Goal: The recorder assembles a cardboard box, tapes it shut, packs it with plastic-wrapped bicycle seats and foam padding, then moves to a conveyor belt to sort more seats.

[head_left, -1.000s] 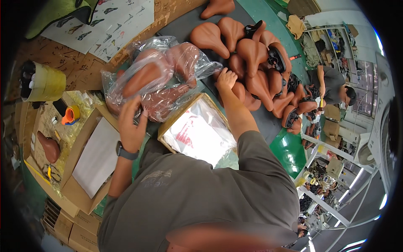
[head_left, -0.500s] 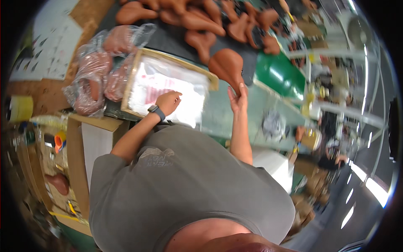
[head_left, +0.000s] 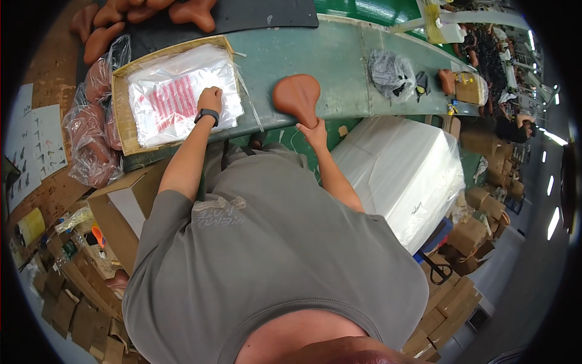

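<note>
My right hand (head_left: 312,130) is closed round the narrow nose of a brown bicycle saddle (head_left: 296,96), whose wide end points away from me over the green bench. My left hand (head_left: 210,102), with a dark watch on its wrist, is curled over a stack of clear plastic bags (head_left: 173,103) with red print. Whether a bag is between its fingers is hidden. The stack lies in a shallow cardboard tray (head_left: 119,115) near the front edge of the bench.
More brown saddles (head_left: 194,13) lie on a black mat (head_left: 260,15) at the back left. Bagged saddles (head_left: 94,142) sit left of the tray. A crumpled grey plastic bag (head_left: 391,71) rests farther right on the bench. A large white wrapped block (head_left: 394,173) stands by my right arm.
The saddle in my right hand has come away from the other saddles, nearer to me over the bench. My left hand stays over the bags, its fingers more curled. The view has swung right.
</note>
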A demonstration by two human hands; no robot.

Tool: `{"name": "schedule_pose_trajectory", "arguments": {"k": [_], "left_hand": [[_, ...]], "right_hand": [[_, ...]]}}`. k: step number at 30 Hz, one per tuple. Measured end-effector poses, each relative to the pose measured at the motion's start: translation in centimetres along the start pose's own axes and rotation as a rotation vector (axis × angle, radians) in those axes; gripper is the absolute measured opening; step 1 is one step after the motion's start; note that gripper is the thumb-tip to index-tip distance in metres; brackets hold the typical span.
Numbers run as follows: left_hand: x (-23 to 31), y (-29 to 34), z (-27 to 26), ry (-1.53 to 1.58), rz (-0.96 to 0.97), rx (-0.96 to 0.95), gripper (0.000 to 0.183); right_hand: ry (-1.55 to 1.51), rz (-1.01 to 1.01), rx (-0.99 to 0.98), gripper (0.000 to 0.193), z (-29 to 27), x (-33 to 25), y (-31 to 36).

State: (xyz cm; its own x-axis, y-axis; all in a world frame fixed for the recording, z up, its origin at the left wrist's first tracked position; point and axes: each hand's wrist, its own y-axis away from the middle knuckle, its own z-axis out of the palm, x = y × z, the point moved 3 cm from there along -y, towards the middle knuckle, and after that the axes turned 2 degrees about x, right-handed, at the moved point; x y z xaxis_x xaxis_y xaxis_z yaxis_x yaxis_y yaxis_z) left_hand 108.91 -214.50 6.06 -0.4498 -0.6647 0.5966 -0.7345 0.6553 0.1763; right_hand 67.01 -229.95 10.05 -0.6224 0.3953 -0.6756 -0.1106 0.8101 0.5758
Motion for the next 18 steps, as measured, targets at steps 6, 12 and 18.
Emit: {"name": "schedule_pose_trajectory", "arguments": {"k": [6,12,18], "left_hand": [[2.3,1.0,1.1,0.040,-0.124,0.071,0.034],[2.7,-1.2,0.0,-0.005,-0.225,-0.074,0.031],[-1.9,0.5,-2.9,0.310,-0.035,0.049,0.027]], "right_hand": [[0.718,-0.314,0.148,0.109,0.1,-4.7,0.6],[0.086,-0.267,-0.253,0.095,-2.0,-8.1,3.3],[-0.796,0.181,-0.965,0.071,-0.7,-13.8,11.8]]}}
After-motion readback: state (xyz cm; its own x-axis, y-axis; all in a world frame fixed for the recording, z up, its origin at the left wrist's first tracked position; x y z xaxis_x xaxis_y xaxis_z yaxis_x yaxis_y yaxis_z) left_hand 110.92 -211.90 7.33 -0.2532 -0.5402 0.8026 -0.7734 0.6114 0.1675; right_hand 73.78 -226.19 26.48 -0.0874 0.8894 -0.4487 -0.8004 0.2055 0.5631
